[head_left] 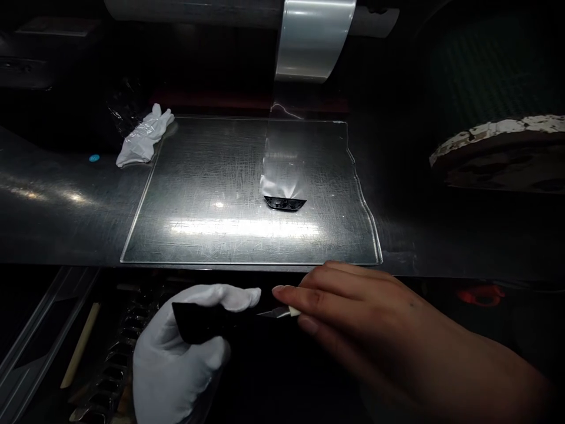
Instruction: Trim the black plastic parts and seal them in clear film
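Observation:
In a white glove, my left hand (176,359) grips a flat, glossy black piece (198,323) between thumb and fingers, below the table's front edge. My bare right hand (353,312) pinches a craft knife (282,312) with a pale handle. Its thin blade points left toward the black piece, close to the gloved fingertips; whether they touch is unclear in the dark. On the scratched clear sheet (212,176) beyond my hands lies a small black moulded part (285,204). The end of a clear film strip (285,159) meets that part's far edge.
A roll of clear film (315,38) hangs on a horizontal bar (198,12) at the back. A crumpled white glove (145,138) lies at the sheet's left corner. Below left is a tray with clear moulded slots (117,359). Red-handled tool (481,295) lies right; a large dark roll (498,76) stands far right.

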The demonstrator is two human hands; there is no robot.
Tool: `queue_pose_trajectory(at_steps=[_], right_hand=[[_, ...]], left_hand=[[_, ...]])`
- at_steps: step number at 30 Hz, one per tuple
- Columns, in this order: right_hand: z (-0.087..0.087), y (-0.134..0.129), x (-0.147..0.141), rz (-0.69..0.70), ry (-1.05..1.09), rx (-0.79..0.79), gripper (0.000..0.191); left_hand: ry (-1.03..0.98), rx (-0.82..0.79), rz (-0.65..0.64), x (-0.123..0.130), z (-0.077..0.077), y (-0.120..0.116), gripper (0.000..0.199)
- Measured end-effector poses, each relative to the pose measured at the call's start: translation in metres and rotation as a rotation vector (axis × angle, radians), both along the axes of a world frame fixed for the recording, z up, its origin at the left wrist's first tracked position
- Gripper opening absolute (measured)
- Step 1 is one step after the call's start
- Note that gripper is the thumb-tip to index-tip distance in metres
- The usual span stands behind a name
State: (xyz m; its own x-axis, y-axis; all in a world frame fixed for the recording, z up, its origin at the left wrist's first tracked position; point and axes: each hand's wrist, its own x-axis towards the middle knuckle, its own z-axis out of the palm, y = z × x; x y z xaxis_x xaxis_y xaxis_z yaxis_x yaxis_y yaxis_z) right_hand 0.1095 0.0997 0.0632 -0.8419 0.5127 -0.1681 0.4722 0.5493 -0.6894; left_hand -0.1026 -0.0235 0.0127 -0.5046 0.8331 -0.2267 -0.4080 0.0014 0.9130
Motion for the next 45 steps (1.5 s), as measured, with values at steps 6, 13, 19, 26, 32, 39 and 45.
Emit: queue_pose_trajectory(at_steps=[6,13,19,26,32,39,45], right_hand=[[0.003,-0.002,-0.006,-0.002,-0.003,0.020,0.034],[0.000,-0.003,-0.012,0.002,0.000,0.138,0.032],[-0.002,-0.002,-0.013,0.007,0.025,0.199,0.031],[-0.024,-0.018,-0.020,-0.294,0.326,-0.208,0.016],[-0.036,-0.033,-0.049,-0.371,0.538,-0.358,0.012],[-0.039,-0.027,-0.052,-0.177,0.522,-0.097,0.021],[-0.049,-0.017,-0.037,-0.068,0.426,0.089,0.025]], left_hand=[[0.043,-0.247,-0.054,-0.002,0.005,-0.004,0.034],[0.201,-0.122,0.173,0.027,0.025,0.002,0.028],[0.200,-0.115,0.130,0.021,0.023,0.002,0.023],[0.016,-0.030,0.141,0.010,0.006,0.010,0.025],[0.035,-0.018,0.150,0.019,0.002,0.004,0.025],[0.031,-0.131,-0.093,0.008,-0.014,0.005,0.031],[-0.130,-0.010,-0.257,-0.003,-0.022,0.014,0.067]])
